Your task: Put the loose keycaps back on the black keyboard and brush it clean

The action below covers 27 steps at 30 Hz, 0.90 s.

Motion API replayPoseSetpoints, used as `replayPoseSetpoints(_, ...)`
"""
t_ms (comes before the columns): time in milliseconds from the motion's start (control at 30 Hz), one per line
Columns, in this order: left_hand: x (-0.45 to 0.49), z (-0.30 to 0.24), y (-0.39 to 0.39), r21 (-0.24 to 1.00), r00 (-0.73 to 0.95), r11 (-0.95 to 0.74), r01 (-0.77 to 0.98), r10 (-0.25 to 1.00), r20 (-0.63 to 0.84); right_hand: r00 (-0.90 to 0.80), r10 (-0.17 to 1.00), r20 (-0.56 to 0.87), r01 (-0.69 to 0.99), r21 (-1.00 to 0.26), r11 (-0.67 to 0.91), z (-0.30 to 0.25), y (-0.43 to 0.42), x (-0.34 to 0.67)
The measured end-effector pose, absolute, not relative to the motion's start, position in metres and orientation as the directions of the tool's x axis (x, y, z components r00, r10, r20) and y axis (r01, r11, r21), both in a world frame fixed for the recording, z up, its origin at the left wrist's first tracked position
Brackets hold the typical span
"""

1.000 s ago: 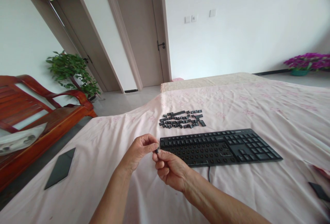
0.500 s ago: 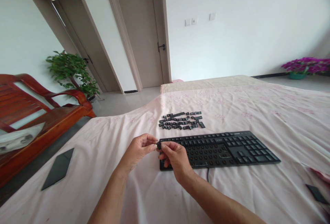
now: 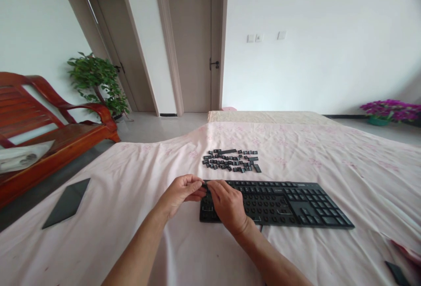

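Observation:
A black keyboard [image 3: 289, 202] lies on the pink bedsheet [image 3: 312, 145], many of its keys taken off. Several loose black keycaps [image 3: 230, 160] lie in a cluster just beyond it. My left hand [image 3: 182, 194] is pinched closed at the keyboard's upper left corner, fingertips meeting those of my right hand [image 3: 226, 205]. The right hand rests over the keyboard's left end, fingers curled at that same corner. Whatever sits between the fingertips is too small to make out.
A flat dark rectangle [image 3: 66, 201] lies on the sheet at left. A red wooden bench [image 3: 49, 132] with a white bag stands beside the bed, a potted plant [image 3: 97, 82] behind it. Another dark object [image 3: 397, 273] shows at the lower right corner.
Both hands moved forward from in front of the keyboard onto its upper left corner, still pinched together. The camera tilted, so the keyboard sits lower in view.

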<state>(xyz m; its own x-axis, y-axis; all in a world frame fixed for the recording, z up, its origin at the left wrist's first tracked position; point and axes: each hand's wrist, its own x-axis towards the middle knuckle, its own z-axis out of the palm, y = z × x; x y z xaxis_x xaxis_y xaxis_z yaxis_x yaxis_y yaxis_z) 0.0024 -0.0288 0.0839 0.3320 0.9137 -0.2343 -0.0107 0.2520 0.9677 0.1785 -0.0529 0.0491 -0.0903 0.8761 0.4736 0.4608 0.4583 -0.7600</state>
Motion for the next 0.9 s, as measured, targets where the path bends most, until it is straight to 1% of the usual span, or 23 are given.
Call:
replayPoseSetpoints(100,0.007,0.076,-0.026,0.970,0.258,0.236,-0.056,0.942,-0.214,-0.160,0.850,0.503,0.467,-0.720,0.514,0.049,-0.053,0.179)
replayPoseSetpoints(200,0.005,0.073,-0.025,0.968,0.274,0.228,-0.102,0.942,-0.193,-0.134,0.838,0.529,0.418,-0.736,0.532,0.052,-0.052,0.176)
replayPoseSetpoints(333,0.000,0.071,-0.023,0.969,0.289,0.220,-0.115,0.940,-0.179,-0.106,0.867,0.487,0.409,-0.773,0.485,0.059,-0.050,0.173)
replayPoseSetpoints(467,-0.003,0.066,-0.020,0.975,0.304,0.193,-0.110,0.940,-0.152,-0.154,0.883,0.443,0.449,-0.765,0.462,0.065,-0.048,0.173)
replayPoseSetpoints(700,-0.006,0.060,-0.018,0.978,0.328,0.160,-0.132,0.938,-0.109,-0.236,0.871,0.432,0.529,-0.695,0.488,0.072,-0.046,0.174)
replayPoseSetpoints(900,-0.009,0.057,-0.015,0.977,0.331,0.169,-0.131,0.936,-0.118,-0.280,0.858,0.430,0.642,-0.581,0.500,0.075,-0.050,0.171)
